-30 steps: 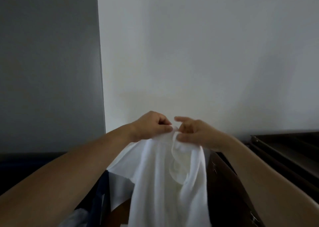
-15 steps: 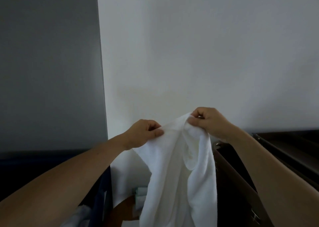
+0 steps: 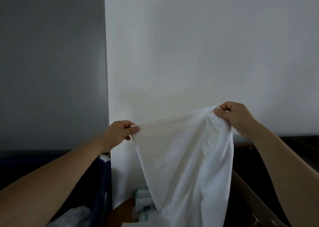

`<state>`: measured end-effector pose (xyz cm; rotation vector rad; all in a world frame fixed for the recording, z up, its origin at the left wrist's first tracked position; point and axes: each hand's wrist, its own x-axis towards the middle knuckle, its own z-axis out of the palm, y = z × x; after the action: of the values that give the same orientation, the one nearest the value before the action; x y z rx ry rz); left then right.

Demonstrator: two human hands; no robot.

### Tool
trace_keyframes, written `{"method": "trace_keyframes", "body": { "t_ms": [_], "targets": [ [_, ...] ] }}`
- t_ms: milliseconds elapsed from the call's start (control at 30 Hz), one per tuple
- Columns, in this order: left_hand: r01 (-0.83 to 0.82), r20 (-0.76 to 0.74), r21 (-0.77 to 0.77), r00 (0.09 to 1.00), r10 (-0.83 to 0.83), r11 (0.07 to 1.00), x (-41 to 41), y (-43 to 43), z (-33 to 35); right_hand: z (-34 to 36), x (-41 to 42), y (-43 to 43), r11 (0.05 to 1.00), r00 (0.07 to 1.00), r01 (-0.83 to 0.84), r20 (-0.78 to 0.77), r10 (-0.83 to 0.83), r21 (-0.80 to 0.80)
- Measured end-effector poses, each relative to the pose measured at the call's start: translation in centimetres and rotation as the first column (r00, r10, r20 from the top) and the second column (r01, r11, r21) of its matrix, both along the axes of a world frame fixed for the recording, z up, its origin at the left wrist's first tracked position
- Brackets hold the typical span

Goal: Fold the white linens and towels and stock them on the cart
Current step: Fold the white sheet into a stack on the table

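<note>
One white towel (image 3: 181, 157), long axis vertical.

Grey wall (image 3: 51, 62) meets white wall (image 3: 207, 45); green-white packets (image 3: 142, 202), perhaps, below.

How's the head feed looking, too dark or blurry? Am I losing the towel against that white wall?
Head view: dim, flat light, no glare. The white towel reads brighter than the wall, and its top edge is clear between the left hand and right hand. In the head view the lower corners go nearly black, so the dark furniture at right shows little detail.
</note>
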<state>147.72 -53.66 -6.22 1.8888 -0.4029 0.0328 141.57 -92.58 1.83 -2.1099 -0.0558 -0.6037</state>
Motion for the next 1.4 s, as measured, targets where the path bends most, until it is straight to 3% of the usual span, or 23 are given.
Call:
{"method": "trace_keyframes", "body": {
  "t_ms": [133, 300, 400, 567, 733, 800, 933, 1167, 1400],
  "targets": [
    [-0.014, -0.189, -0.392, 0.980, -0.065, 0.920, 0.0, -1.0, 1.2, -1.5, 0.6, -0.3, 0.997, 0.996, 0.068, -0.055, -0.065, 0.048],
    [-0.247, -0.432, -0.424, 0.901, 0.045, 0.871, 0.0, -3.8, 2.6, -3.5, 1.6, 0.9, 0.896, 0.909, 0.416, -0.062, -0.411, 0.159],
    [-0.363, -0.488, -0.459, 0.866, 0.111, 0.811, -0.2, -5.7, 2.7, -4.6, 1.1, 1.5, 0.853, 0.888, 0.456, -0.062, -0.456, 0.252],
    [-0.351, -0.423, -0.414, 0.891, 0.164, 0.840, -1.6, -11.8, 2.2, -6.0, 0.3, 6.5, 0.904, 0.921, 0.386, -0.015, -0.390, 0.182],
    [-0.183, -0.244, -0.260, 0.963, 0.119, 0.948, -3.8, -16.3, 1.1, -7.1, 0.1, 11.4, 0.928, 0.933, 0.358, 0.076, -0.351, -0.101],
    [-0.141, -0.187, -0.217, 0.977, 0.100, 0.966, -4.1, -16.5, 0.8, -7.5, -0.1, 12.0, 0.927, 0.935, 0.352, 0.089, -0.343, -0.127],
    [-0.133, -0.147, -0.246, 0.984, 0.099, 0.960, -4.4, -15.7, 0.5, -8.2, -0.6, 12.0, 0.946, 0.963, 0.261, 0.123, -0.241, -0.192],
    [-0.141, -0.183, -0.316, 0.979, 0.086, 0.938, -5.1, -15.4, 0.4, -8.3, -1.3, 12.6, 0.880, 0.977, 0.202, 0.157, -0.147, -0.430],
    [-0.067, -0.093, -0.393, 0.995, 0.033, 0.917, -4.6, -13.9, 1.5, -8.1, -1.8, 12.5, 0.986, 0.993, -0.120, 0.005, 0.122, -0.117]
  ]
}}
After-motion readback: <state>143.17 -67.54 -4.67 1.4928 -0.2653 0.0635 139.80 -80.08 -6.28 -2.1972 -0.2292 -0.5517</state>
